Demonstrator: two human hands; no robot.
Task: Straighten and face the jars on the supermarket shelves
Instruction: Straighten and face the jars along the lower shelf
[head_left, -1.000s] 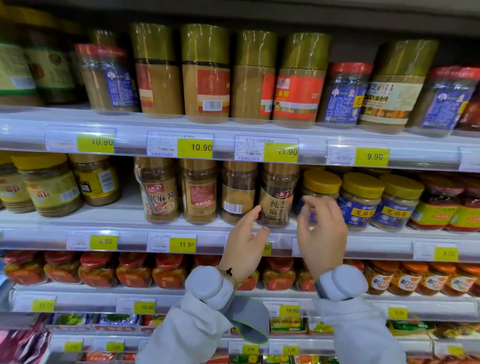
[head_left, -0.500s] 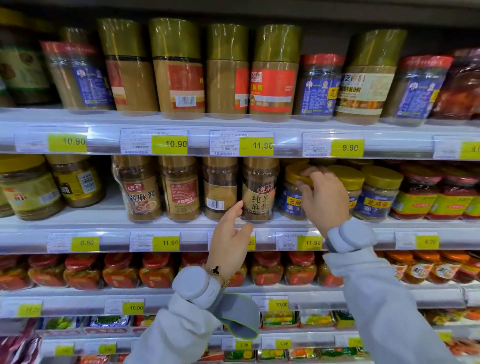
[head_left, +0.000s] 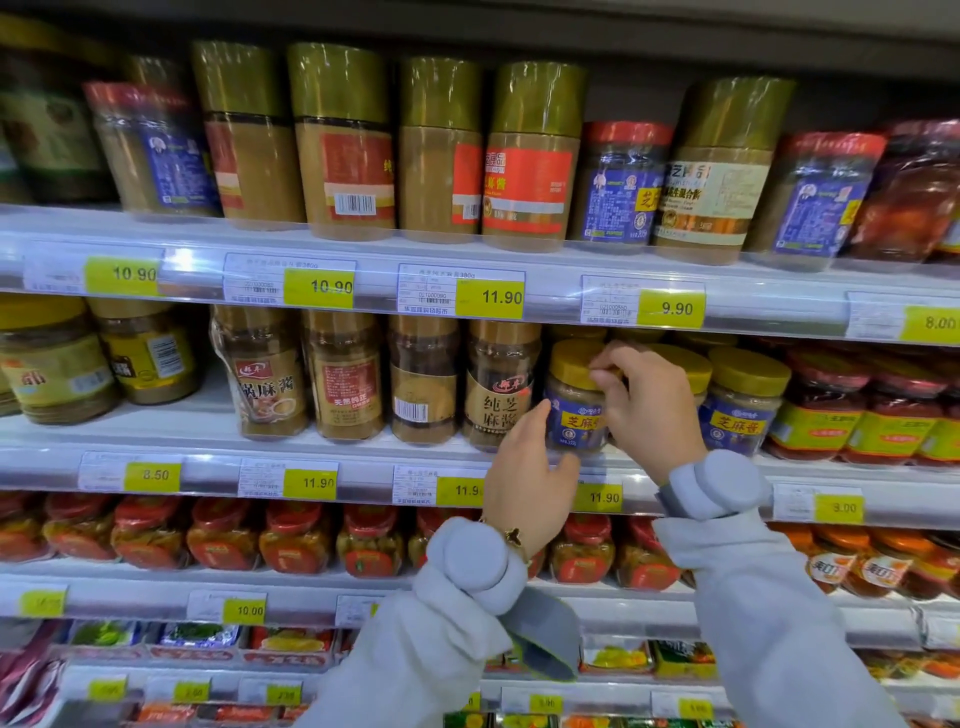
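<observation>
Both hands were up at the second shelf (head_left: 363, 457), working on one small jar (head_left: 571, 410) with a yellow lid and a blue label. The right hand (head_left: 649, 410) had its fingers curled over the lid's right edge, pinching it from above, and its palm covered the jar's right side. The left hand (head_left: 527, 486) came in from below, thumb raised against the jar's lower left and the other fingers wrapped under its base at the shelf lip, so it looked to be grasping the jar too. The jar stood upright at the front of the shelf, its label facing outward, just beside a taller brown jar (head_left: 498, 384) on its left, whose label also faced front. To its right stood another yellow-lidded jar (head_left: 743, 405) of the same kind, partly hidden behind the right hand, and red-lidded jars beyond that. Further left, a barcode jar (head_left: 423, 379) showed its barcode rather than its front, and the red-label jar (head_left: 345, 374) next to it was likewise turned. On the top shelf (head_left: 467, 254) a row of tall gold-capped jars (head_left: 343, 140) stood at mixed angles, one showing a barcode. Yellow price tags (head_left: 488, 297) ran along the shelf edges. Both arms wore pale grey sleeves (head_left: 769, 597), and a bracelet (head_left: 511, 538) sat on the left wrist
</observation>
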